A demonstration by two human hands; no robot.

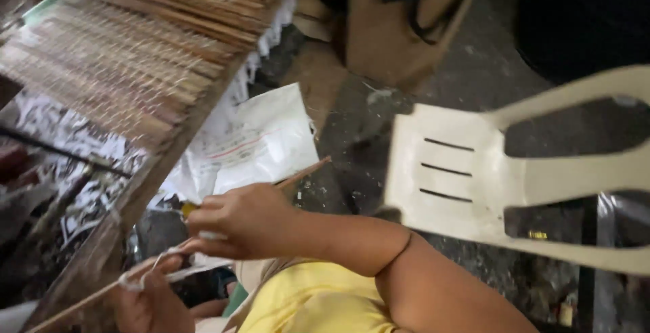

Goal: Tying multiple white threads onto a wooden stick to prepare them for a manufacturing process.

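My right hand (pixel 240 223) is closed around a long thin wooden stick (pixel 305 170) that runs from the lower left up to the middle. A small yellow thing (pixel 189 208) peeks out behind its fingers. Lower down, my left hand (pixel 150 302) grips the same stick, pinching a white paper strip (pixel 145 272) against it. My right forearm comes in from the lower right, above my yellow shirt (pixel 311 302).
A slanted wooden board (pixel 166 160) at upper left carries rows of several similar sticks (pixel 122 55). Shredded white paper (pixel 61 137) lies beneath it. A white sheet (pixel 261 137) is on the floor. A white plastic chair (pixel 447 191) stands right, a cardboard box (pixel 386 42) behind.
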